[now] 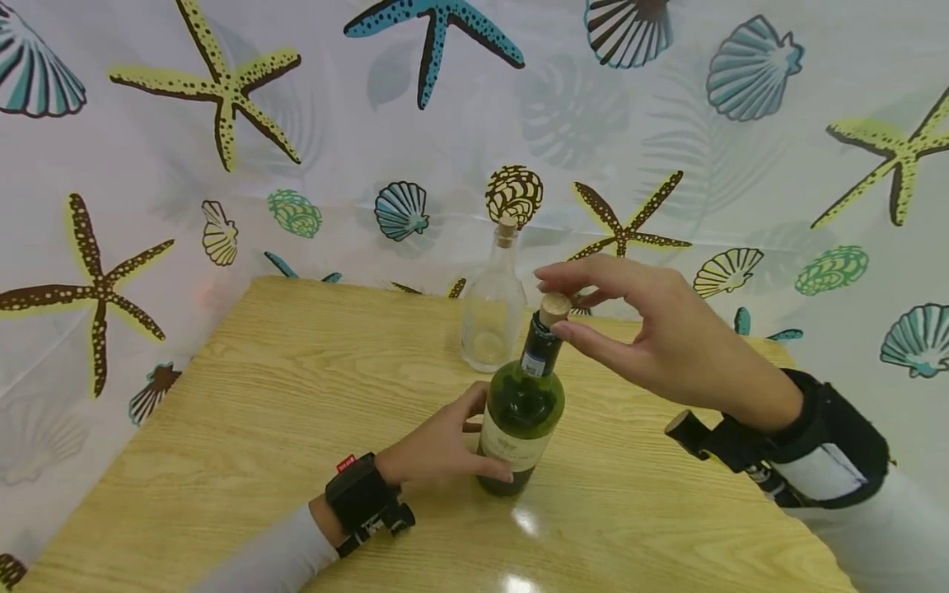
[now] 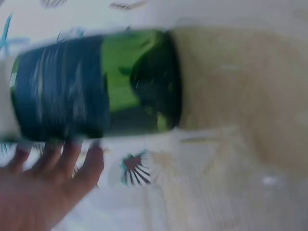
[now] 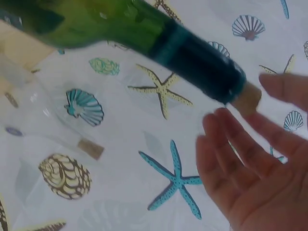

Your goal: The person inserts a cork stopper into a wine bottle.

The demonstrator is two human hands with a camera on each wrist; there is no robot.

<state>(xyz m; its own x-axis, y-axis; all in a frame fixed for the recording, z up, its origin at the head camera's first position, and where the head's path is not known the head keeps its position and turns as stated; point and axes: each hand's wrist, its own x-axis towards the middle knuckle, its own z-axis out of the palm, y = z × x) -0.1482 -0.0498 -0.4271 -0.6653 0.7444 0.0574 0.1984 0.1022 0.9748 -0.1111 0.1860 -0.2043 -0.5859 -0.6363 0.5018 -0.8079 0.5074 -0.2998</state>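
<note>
A green wine bottle [image 1: 525,405] with a pale label and dark neck wrap stands upright on the table, a cork [image 1: 554,310] sticking out of its mouth. Low on the bottle's left side is my left hand [image 1: 443,445], thumb across the label area and fingers at the far side. In the blurred left wrist view, its fingertips reach the glass edge without visibly wrapping round it. My right hand [image 1: 660,321] surrounds the cork with thumb and fingers spread. The right wrist view shows a gap between thumb and cork [image 3: 247,98]; whether the index finger touches is unclear.
Behind the green bottle stands a clear glass bottle [image 1: 491,317], closed with its own cork [image 1: 507,231]. The wooden table [image 1: 334,346] ends at the back against a white cloth [image 1: 460,156] printed with starfish and shells.
</note>
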